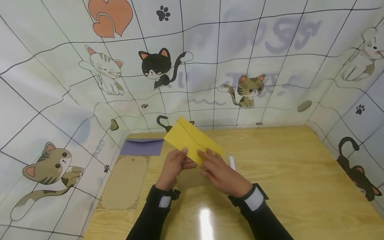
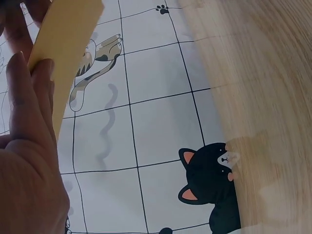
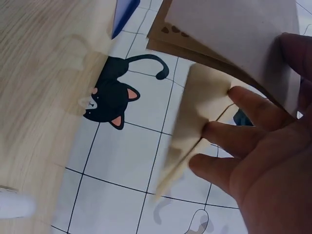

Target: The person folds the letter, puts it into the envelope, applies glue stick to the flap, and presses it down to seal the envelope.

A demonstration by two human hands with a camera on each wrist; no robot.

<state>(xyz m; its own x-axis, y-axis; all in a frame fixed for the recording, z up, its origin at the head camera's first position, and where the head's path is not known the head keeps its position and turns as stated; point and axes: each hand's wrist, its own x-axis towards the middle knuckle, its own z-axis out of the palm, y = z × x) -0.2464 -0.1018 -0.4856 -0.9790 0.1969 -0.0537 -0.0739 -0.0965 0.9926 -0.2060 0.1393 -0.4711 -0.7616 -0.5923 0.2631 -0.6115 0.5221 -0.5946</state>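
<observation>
A yellow envelope (image 1: pixel 192 138) is held tilted above the table, with its flap side toward the head camera. My left hand (image 1: pixel 175 165) grips its lower left edge, thumb on the near face and fingers behind. My right hand (image 1: pixel 223 173) has several fingertips against the envelope's lower part. In the right wrist view, its thumb and a finger pinch a folded brown paper (image 3: pixel 195 56) with a pale face, while other fingers touch the envelope (image 3: pixel 195 112). The folded paper (image 1: pixel 192 180) shows below the hands in the head view. The left wrist view shows the envelope (image 2: pixel 68 48) edge-on.
A purple envelope (image 1: pixel 141 147) lies at the table's back left. In front of it is a tan sheet (image 1: pixel 123 183) with an ornate border. A white stick-like object (image 1: pixel 232 162) lies behind my right hand. Cat-print sheeting (image 1: pixel 204 73) encloses the wooden table (image 1: pixel 285 173) at back and sides.
</observation>
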